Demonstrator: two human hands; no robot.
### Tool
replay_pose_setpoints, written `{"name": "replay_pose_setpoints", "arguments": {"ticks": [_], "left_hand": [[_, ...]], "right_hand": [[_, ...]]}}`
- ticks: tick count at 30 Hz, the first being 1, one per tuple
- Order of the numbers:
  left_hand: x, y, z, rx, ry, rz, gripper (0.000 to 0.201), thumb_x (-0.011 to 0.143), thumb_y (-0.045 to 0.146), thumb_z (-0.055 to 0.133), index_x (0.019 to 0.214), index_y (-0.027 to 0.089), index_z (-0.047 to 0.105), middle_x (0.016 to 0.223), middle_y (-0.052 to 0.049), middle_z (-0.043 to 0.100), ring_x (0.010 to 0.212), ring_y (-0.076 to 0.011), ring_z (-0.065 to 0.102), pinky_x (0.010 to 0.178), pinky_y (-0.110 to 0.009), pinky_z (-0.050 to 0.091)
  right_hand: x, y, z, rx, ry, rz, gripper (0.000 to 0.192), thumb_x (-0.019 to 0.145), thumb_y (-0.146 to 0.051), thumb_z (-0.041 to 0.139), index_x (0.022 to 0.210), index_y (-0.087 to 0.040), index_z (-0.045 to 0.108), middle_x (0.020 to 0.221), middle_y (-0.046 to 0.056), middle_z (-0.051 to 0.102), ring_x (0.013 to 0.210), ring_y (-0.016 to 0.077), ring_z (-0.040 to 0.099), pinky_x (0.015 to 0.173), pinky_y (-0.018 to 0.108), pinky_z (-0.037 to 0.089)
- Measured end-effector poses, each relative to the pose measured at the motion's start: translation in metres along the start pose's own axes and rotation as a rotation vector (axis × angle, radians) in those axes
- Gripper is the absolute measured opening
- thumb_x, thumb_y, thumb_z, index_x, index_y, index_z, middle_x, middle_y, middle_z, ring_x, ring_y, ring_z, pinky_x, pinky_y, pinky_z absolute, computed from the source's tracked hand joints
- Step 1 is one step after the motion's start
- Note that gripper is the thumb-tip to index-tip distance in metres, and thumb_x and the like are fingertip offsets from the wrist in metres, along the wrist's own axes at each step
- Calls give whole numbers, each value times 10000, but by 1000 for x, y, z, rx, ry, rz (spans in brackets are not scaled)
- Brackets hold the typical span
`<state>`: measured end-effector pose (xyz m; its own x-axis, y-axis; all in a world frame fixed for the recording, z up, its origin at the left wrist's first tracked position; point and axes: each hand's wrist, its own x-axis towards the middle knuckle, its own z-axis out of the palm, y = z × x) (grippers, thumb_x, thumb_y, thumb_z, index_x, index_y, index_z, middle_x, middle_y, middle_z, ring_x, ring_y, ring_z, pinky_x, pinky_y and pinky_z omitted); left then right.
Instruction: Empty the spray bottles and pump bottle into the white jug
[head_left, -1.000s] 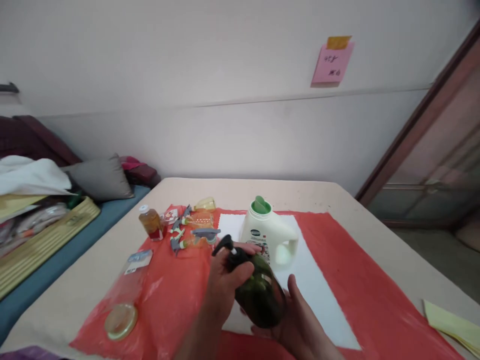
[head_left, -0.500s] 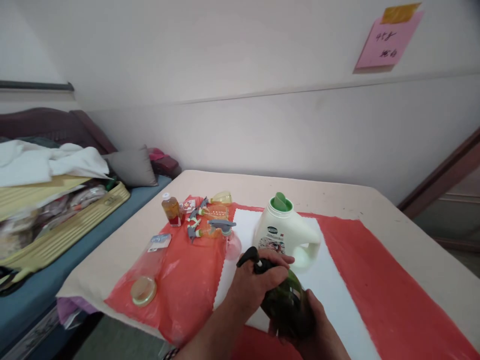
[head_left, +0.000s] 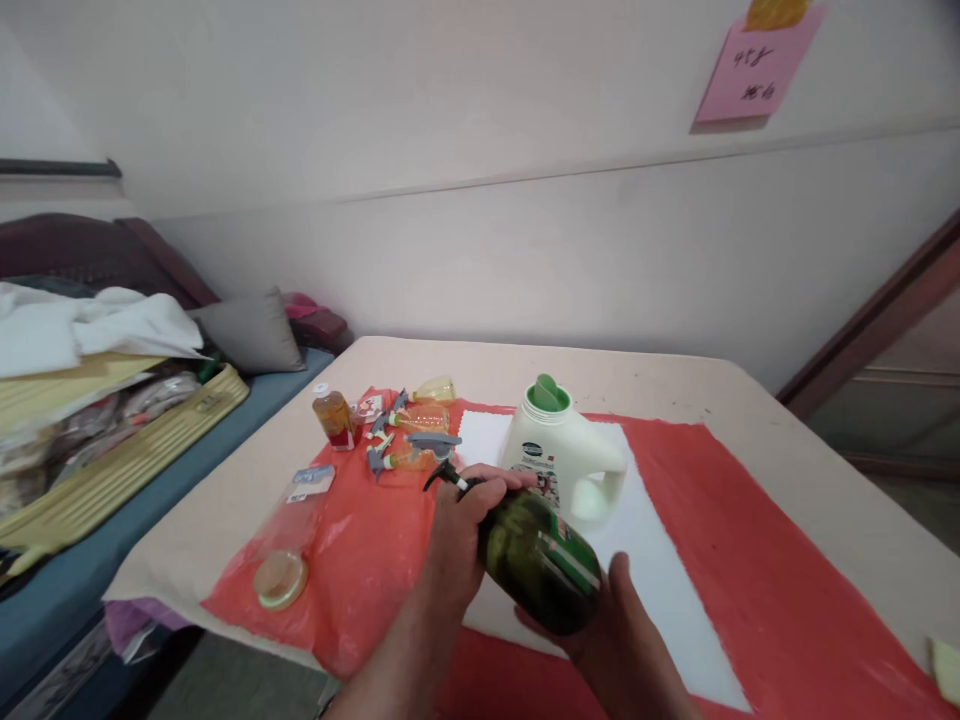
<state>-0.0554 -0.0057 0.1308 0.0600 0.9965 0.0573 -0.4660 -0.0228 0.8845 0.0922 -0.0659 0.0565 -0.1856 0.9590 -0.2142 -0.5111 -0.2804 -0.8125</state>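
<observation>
Filling the lower half of the frame, a beige table (head_left: 697, 385) carries a red plastic sheet (head_left: 750, 560) with a white sheet (head_left: 660, 580) laid over its middle. A pale wall rises behind it, with a pink note (head_left: 754, 75) at the upper right and a brown door frame (head_left: 870, 320) at the right edge. At the left, a bed (head_left: 90, 560) holds a yellow case (head_left: 127, 455), white cloth (head_left: 90, 325) and a grey pillow (head_left: 251, 335).

Near the lower centre, both hands hold a dark green bottle (head_left: 544, 560) just above the white sheet. Its long axis lies tilted, running from lower right to upper left, with the black pump head (head_left: 448, 478) pointing toward the upper left and the base toward the lower right. The left hand (head_left: 461, 535) is closed around the neck, just below the pump. The right hand (head_left: 611, 635) cups the base from underneath, its thumb raised beside the bottle.

Just behind the bottle, a white jug (head_left: 566, 460) with a green cap (head_left: 546, 392) stands upright. Left of it lie several small spray bottles (head_left: 412, 440) in a cluster, and a small amber bottle (head_left: 334, 418) stands beside them. A clear bottle (head_left: 289, 545) lies on its side at the lower left of the red sheet.
</observation>
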Motion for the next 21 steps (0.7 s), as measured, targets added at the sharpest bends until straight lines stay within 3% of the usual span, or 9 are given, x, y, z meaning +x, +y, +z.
{"name": "replay_pose_setpoints", "arguments": {"ticks": [2,4,7,12,17,19,21], "left_hand": [[0,0,-2,35,-29,-27,121,766,195,618,740,154,729,934,-98,767,962,-243,674,860,-353,508],[0,0,-1,62,-40,-50,114,764,187,618,751,153,726,950,-100,766,963,-241,674,841,-342,510],[-1,2,0,78,-53,-63,123,769,188,608,763,154,726,954,-95,767,976,-242,675,827,-329,509],[-1,4,2,89,-33,-43,129,776,213,612,757,159,728,925,-85,770,949,-243,683,812,-327,512],[3,4,-1,44,-2,-35,162,801,268,610,754,169,730,923,-73,769,934,-224,681,836,-318,505],[3,3,-2,38,6,-32,179,813,280,606,758,169,735,920,-73,767,929,-214,674,845,-311,499],[3,2,-3,40,16,-21,190,820,289,609,763,164,740,915,-76,765,920,-208,669,849,-309,495]], "right_hand": [[1,-5,3,129,-80,177,675,825,-770,412,1218,-257,605,1048,148,733,926,315,716,577,373,568],[1,-6,5,289,-142,306,667,798,-748,504,1214,-236,607,960,133,751,784,265,732,496,274,520],[0,-3,5,390,-152,295,605,764,-660,632,1182,-223,625,922,119,759,693,230,728,513,245,510],[0,0,6,314,-107,113,583,739,-582,692,1200,-233,611,1104,136,722,832,257,714,637,317,545],[-1,-3,10,72,-17,-194,805,551,-492,869,1258,-311,530,1328,100,588,1113,309,613,838,394,539],[-2,-1,9,-62,1,-269,816,575,-437,871,1284,-335,480,1334,96,563,1168,315,584,898,419,527],[-3,2,6,-254,26,-433,772,641,-324,840,1299,-356,438,1370,92,512,1238,306,540,954,436,512]]}}
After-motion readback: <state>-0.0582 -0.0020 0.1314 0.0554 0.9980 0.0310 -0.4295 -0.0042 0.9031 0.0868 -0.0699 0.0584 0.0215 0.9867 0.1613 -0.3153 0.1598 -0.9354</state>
